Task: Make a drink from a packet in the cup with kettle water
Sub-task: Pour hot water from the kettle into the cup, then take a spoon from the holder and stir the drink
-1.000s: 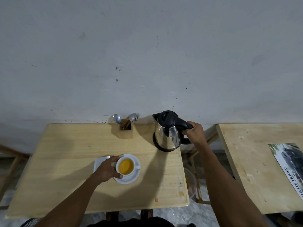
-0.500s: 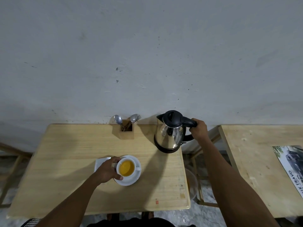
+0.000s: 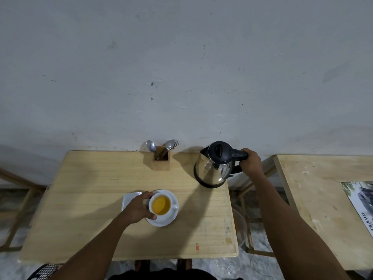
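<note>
Wooden table (image 3: 84,199): left hand (image 3: 137,208) cups the cup (image 3: 160,205); right hand (image 3: 251,161) grips the kettle (image 3: 216,164) handle.

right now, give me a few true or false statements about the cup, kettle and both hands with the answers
1. The cup holds yellow-orange liquid. True.
2. The cup sits straight on the table, no saucer. False: it sits on a white saucer.
3. The right hand grips the kettle by its black handle. True.
4. The left hand holds a spoon. False: it is on the cup; the spoons stand in the wooden holder.
5. The kettle lid is open. False: it is closed.
</note>
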